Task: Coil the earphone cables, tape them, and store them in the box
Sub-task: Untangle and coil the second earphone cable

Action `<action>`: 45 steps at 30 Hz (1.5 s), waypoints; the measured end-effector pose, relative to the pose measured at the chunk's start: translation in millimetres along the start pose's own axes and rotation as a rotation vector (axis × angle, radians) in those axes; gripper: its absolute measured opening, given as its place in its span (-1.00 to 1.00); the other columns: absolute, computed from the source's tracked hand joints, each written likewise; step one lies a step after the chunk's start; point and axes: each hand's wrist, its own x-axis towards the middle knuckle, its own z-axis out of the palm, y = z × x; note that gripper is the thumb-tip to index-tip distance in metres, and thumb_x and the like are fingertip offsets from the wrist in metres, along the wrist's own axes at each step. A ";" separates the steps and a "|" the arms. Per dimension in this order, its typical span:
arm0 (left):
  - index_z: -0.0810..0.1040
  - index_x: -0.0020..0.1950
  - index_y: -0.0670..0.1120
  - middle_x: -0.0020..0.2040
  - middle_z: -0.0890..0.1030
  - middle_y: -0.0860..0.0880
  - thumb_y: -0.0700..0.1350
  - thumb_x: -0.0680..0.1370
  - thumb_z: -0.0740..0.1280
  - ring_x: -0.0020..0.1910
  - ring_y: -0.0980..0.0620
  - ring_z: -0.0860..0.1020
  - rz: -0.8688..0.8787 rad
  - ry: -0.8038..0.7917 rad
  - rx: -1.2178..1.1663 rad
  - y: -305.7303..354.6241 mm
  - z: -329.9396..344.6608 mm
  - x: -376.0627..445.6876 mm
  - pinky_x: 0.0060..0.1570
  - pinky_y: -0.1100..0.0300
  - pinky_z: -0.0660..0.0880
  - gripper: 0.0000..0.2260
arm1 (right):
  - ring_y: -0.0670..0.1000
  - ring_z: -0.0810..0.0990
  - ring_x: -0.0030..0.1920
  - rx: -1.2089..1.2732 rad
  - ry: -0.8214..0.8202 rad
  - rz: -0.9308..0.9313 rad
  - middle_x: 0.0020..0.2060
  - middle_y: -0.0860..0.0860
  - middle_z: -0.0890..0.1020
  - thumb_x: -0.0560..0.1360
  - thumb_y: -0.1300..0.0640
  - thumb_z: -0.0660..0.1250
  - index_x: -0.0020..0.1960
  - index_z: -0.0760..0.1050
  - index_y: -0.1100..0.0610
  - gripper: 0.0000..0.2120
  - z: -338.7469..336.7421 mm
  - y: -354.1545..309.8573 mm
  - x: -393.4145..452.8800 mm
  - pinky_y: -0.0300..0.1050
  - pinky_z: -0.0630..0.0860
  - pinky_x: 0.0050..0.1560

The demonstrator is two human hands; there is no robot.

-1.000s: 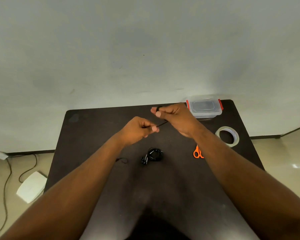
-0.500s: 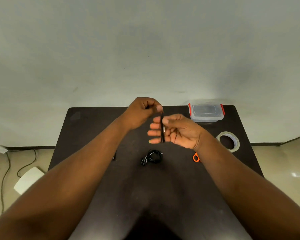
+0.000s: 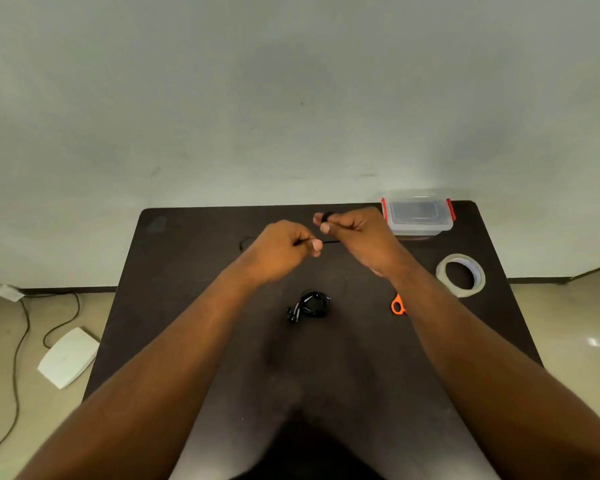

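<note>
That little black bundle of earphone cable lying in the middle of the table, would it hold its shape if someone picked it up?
Probably not for long. The coiled earphones show no tape around them that I can make out, and the earbuds stick out at one side, so the loops would likely sag and spring apart. The bundle looks thin and light, so lifting it should be easy. It lies flat on the table, so rolling seems unlikely.

Two bare forearms come in from the bottom corners, no sleeves visible anywhere up to the frame edge. No watch, bracelet or wristband on either wrist. Left hand (image 3: pixel 281 249) and right hand (image 3: pixel 355 233): no gloves, no rings seen. Nails short, unpainted, pale at the tips where thumbs show. Dark shape at bottom centre btwn the arms, prob. torso/clothing, too dark and blurred to tell fabric or colour beyond blackish. Arm edges nearest the camera are soft w/ blur.
</note>
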 end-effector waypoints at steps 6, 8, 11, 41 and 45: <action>0.63 -0.16 -0.05 -0.23 0.64 0.10 -0.11 0.56 0.34 -0.27 0.24 0.54 0.083 -0.041 0.176 10.8 -30.6 3.3 -0.23 0.35 0.43 -0.87 | 0.06 0.69 -0.10 0.164 -0.273 0.300 -0.09 0.12 0.71 0.47 0.26 0.41 0.00 0.65 0.27 -0.87 2.7 1.6 -17.6 -0.06 0.61 -0.11; 0.62 -0.14 -0.09 -0.18 0.64 0.09 -0.15 0.57 0.32 -0.20 0.23 0.56 0.130 -0.033 0.143 16.0 -32.8 3.7 -0.16 0.33 0.45 -0.88 | 0.21 0.68 -0.01 0.308 -0.333 0.357 -0.04 0.22 0.69 0.46 0.22 0.42 0.04 0.64 0.27 -0.81 7.9 -4.8 -21.8 0.12 0.62 0.00; 0.61 -0.14 -0.12 -0.22 0.63 0.08 -0.17 0.58 0.32 -0.21 0.21 0.56 0.193 -0.006 -0.100 17.6 -33.9 -0.2 -0.14 0.35 0.47 -0.87 | 0.25 0.67 0.00 0.579 -0.406 0.397 -0.04 0.28 0.67 0.44 0.21 0.41 0.07 0.62 0.28 -0.76 8.7 -17.5 -26.1 0.22 0.61 -0.04; 0.62 -0.15 0.01 -0.18 0.61 0.16 -0.12 0.56 0.35 -0.17 0.31 0.55 0.112 -0.120 0.215 6.8 -27.8 -1.2 -0.18 0.43 0.40 -0.89 | 0.08 0.66 -0.04 -0.048 -0.278 0.300 -0.08 0.16 0.71 0.46 0.19 0.43 -0.09 0.69 0.15 -0.93 7.3 -11.1 -29.8 0.05 0.58 0.05; 0.64 -0.13 -0.03 -0.17 0.67 0.02 -0.10 0.55 0.37 -0.16 0.20 0.60 0.150 -0.041 -0.081 12.4 -25.8 -0.4 -0.13 0.41 0.49 -0.91 | 0.26 0.63 0.10 0.439 -0.416 0.437 0.02 0.28 0.66 0.45 0.20 0.39 0.07 0.62 0.30 -0.76 -2.0 -14.9 -34.6 0.21 0.59 0.04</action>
